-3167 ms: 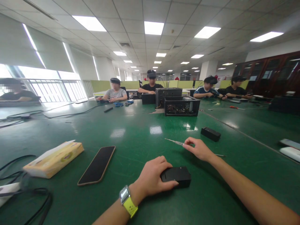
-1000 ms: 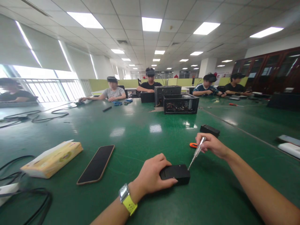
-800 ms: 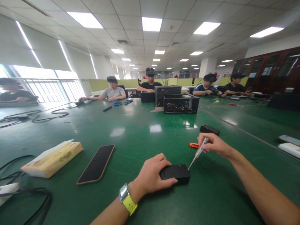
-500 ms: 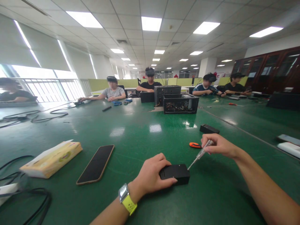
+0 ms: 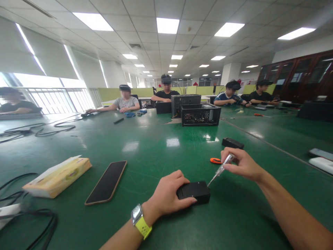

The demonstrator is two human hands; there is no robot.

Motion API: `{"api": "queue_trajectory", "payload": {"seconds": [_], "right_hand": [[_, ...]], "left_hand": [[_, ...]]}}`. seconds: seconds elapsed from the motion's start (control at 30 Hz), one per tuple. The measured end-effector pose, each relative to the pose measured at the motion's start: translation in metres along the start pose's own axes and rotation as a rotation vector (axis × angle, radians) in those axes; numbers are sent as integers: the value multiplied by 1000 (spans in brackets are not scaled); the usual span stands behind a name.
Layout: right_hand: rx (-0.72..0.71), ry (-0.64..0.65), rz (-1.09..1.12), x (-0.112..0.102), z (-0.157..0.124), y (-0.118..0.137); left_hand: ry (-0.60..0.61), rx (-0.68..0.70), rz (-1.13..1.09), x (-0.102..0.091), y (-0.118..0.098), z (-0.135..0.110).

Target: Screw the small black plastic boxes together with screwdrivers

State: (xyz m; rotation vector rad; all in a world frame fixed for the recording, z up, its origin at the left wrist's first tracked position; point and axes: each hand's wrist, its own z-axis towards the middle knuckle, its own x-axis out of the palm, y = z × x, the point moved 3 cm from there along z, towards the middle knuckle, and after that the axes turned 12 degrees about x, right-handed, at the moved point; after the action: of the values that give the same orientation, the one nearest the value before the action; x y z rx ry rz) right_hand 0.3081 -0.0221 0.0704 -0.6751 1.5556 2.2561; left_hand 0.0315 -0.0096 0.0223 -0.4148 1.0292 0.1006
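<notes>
My left hand point(image 5: 170, 192), with a yellow-strapped watch at the wrist, grips a small black box point(image 5: 199, 191) that lies on the green table. Its thumb presses the near side and its fingers wrap the left end. In my right hand point(image 5: 239, 165) is a screwdriver point(image 5: 220, 171) with a clear handle, pinched between thumb and fingers and tilted. The tip meets the right end of the box near its top edge; whether a screw sits there is too small to tell. Just beyond, an orange-and-black tool point(image 5: 215, 160) lies partly behind the right hand.
A second black box point(image 5: 232, 143) lies beyond my right hand. To the left are a phone point(image 5: 106, 182), a tissue pack point(image 5: 58, 177) and black cables point(image 5: 39, 211). Farther back stand computer cases point(image 5: 200, 115), with several people seated around the table.
My right hand and the screwdriver have shifted slightly left and up, the handle turning a little. The left hand and the box stay in place.
</notes>
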Motion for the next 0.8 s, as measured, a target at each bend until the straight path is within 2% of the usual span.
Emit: {"api": "queue_trajectory", "payload": {"seconds": [0.17,0.27,0.47,0.63,0.8], "right_hand": [[148,180,162,-4,1,-13],[192,236,259,-3,1,-17],[210,233,225,0,0,-13],[243,176,125,-4,1,-16],[182,125,115,0,0,-10]], "left_hand": [[2,0,-11,0,0,1],[2,-3,-14,0,-1,1],[-3,-4,-11,0,0,0],[4,1,-15,0,0,-1],[1,-4,-5,-1,0,0]]}}
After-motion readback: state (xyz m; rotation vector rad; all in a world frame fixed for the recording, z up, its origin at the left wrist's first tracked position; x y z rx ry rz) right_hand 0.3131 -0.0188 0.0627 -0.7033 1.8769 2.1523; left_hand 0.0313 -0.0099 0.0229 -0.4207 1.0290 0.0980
